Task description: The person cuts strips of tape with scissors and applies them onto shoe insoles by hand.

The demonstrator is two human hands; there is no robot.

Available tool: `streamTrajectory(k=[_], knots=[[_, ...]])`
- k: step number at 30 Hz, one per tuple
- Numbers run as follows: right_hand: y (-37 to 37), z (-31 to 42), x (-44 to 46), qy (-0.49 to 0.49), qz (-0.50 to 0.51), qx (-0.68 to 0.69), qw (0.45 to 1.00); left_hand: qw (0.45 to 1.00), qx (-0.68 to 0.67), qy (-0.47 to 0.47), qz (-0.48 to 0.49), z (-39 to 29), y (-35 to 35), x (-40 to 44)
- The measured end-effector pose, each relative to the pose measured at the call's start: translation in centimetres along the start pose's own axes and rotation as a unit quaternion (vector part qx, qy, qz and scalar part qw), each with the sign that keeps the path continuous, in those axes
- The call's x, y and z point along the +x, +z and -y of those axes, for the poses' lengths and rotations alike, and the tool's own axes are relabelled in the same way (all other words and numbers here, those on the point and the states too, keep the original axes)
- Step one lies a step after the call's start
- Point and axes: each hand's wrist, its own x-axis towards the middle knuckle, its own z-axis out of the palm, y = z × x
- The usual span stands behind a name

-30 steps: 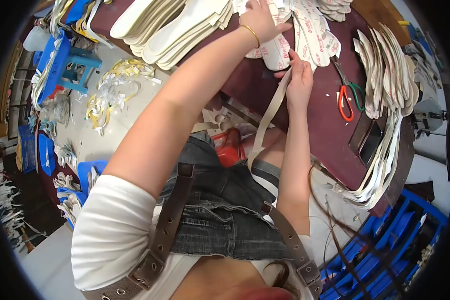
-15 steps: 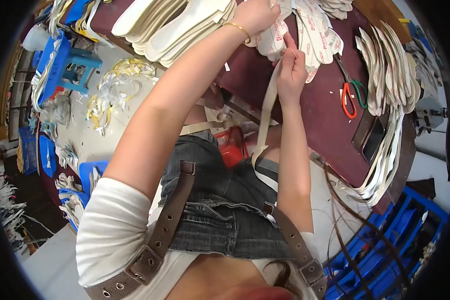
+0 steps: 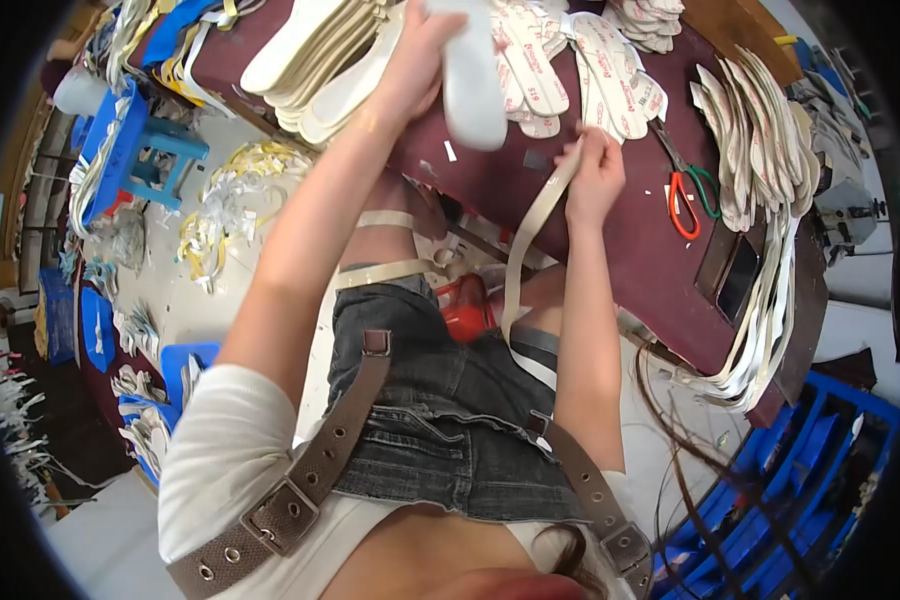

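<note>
My left hand [image 3: 420, 55] is closed on the edge of a pale insole [image 3: 475, 85], which is blurred by motion and held above the maroon table. My right hand [image 3: 596, 178] pinches the end of a cream strip [image 3: 530, 220], which hangs in a curve down to my lap. Just beyond my right fingers lie overlapping insoles with red print [image 3: 610, 85]. To the left of my left hand, a stack of cream insoles [image 3: 305, 60] rests on the table.
Scissors [image 3: 682, 200] with red and green handles lie right of my right hand. Further right are a bundle of insoles [image 3: 755, 145], a phone [image 3: 738, 280] and hanging white strips [image 3: 770, 330]. Strip scraps [image 3: 220, 220] litter the floor by a blue stool [image 3: 170, 150].
My left hand has moved left from the printed insoles, now with a pale insole in it. My right hand has come slightly down and toward me, still holding the strip.
</note>
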Motion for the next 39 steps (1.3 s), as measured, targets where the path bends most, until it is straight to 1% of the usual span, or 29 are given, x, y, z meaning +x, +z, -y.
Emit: streamTrajectory(k=[1, 2, 3, 4, 5, 7, 8, 11, 12, 13, 14, 15, 17, 18, 19, 20, 21, 23, 25, 26, 29, 30, 31, 32, 33, 35, 36, 37, 39], knots=[[-0.4, 0.2, -0.6, 0.083, 0.002, 0.167, 0.982, 0.992, -0.117, -0.036, 0.032, -0.6, -0.6, -2.0], [-0.2, 0.5, -1.7, 0.085, -0.002, 0.171, 0.982, 0.977, -0.195, -0.084, 0.023, -1.4, -0.8, -4.0], [0.1, 1.1, -3.4, 0.103, 0.065, 0.149, 0.981, 0.952, -0.277, -0.133, 0.005, -1.7, -1.2, -5.8], [0.6, 2.0, -5.1, 0.122, 0.135, 0.125, 0.975, 0.964, -0.231, -0.133, 0.002, -0.2, -2.5, -6.7], [1.7, 3.6, -6.4, 0.187, 0.176, 0.068, 0.964, 0.963, -0.234, -0.136, -0.004, 0.6, -2.5, -8.0], [3.1, 5.9, -7.5, 0.162, 0.217, 0.091, 0.958, 0.974, -0.123, -0.19, -0.027, 1.2, -1.1, -11.5], [2.8, 5.5, -7.0, 0.054, 0.245, 0.007, 0.968, 0.977, -0.101, -0.188, -0.029, 1.1, -0.3, -13.0], [3.0, 5.9, -5.7, -0.153, 0.301, -0.069, 0.939, 0.982, -0.023, -0.179, -0.049, 1.3, 0.6, -14.7], [2.8, 6.9, -6.0, 0.051, 0.303, -0.014, 0.951, 0.976, -0.016, -0.214, -0.043, 1.0, 0.5, -14.6], [2.6, 7.5, -6.4, 0.252, 0.29, 0.041, 0.922, 0.976, -0.018, -0.215, -0.042, 0.8, 0.9, -14.7], [2.2, 7.8, -6.3, 0.387, 0.225, 0.251, 0.858, 0.967, 0.239, -0.082, -0.003, 0.4, 1.3, -14.7], [2.0, 7.7, -6.7, 0.389, 0.223, 0.249, 0.858, 0.877, 0.476, 0.057, 0.036, 0.2, 1.8, -14.8], [1.8, 7.6, -7.4, 0.47, 0.152, 0.509, 0.705, 0.874, 0.481, 0.064, 0.027, 0.5, 2.2, -14.6], [1.8, 8.1, -8.0, 0.442, 0.139, 0.489, 0.739, 0.963, 0.259, -0.027, -0.073, 0.8, 2.5, -14.5], [2.1, 7.8, -8.4, 0.444, 0.138, 0.49, 0.737, 0.978, 0.017, -0.12, -0.168, 1.0, 2.7, -14.7], [2.4, 7.4, -9.1, 0.414, 0.131, 0.382, 0.816, 0.98, -0.038, -0.122, -0.151, 1.0, 2.6, -14.8], [2.5, 7.2, -9.6, 0.375, 0.123, 0.265, 0.88, 0.98, -0.038, -0.126, -0.149, 1.3, 2.6, -15.1], [2.6, 7.0, -9.9, 0.414, 0.101, 0.288, 0.858, 0.985, 0.068, -0.111, -0.117, 1.8, 2.5, -15.4], [2.7, 6.5, -9.8, 0.456, 0.115, 0.359, 0.806, 0.984, 0.103, -0.094, -0.107, 1.6, 2.7, -15.8], [2.7, 6.3, -9.8, 0.457, 0.116, 0.36, 0.805, 0.983, 0.138, -0.076, -0.097, 1.5, 2.7, -16.0], [2.6, 5.7, -10.3, 0.466, 0.131, 0.373, 0.792, 0.993, 0.071, -0.048, -0.081, 2.4, 2.1, -16.4], [2.9, 5.7, -11.2, 0.292, 0.145, 0.202, 0.924, 0.993, 0.072, -0.049, -0.081, 2.5, 2.2, -16.6], [3.2, 5.8, -11.7, 0.096, 0.149, 0.014, 0.984, 0.994, 0.018, -0.056, -0.089, 2.6, 2.4, -16.9], [3.5, 5.9, -11.6, -0.05, 0.162, -0.098, 0.981, 0.993, -0.035, -0.062, -0.097, 2.7, 2.7, -17.1], [3.3, 5.8, -11.2, -0.046, 0.16, -0.098, 0.981, 0.992, -0.034, -0.066, -0.097, 2.5, 2.9, -17.3], [2.8, 5.9, -9.5, -0.047, 0.229, -0.051, 0.971, 0.996, -0.012, -0.065, -0.061, 1.7, 3.4, -16.9], [2.4, 6.8, -10.0, 0.159, 0.221, 0.057, 0.96, 0.996, -0.011, -0.063, -0.06, 1.6, 3.6, -16.7], [2.2, 7.1, -10.9, 0.159, 0.221, 0.055, 0.961, 0.996, -0.017, -0.047, -0.074, 1.6, 3.9, -16.7], [2.6, 6.6, -12.5, 0.264, 0.154, 0.092, 0.948, 0.995, -0.028, -0.022, -0.094, 1.7, 4.2, -16.1]])
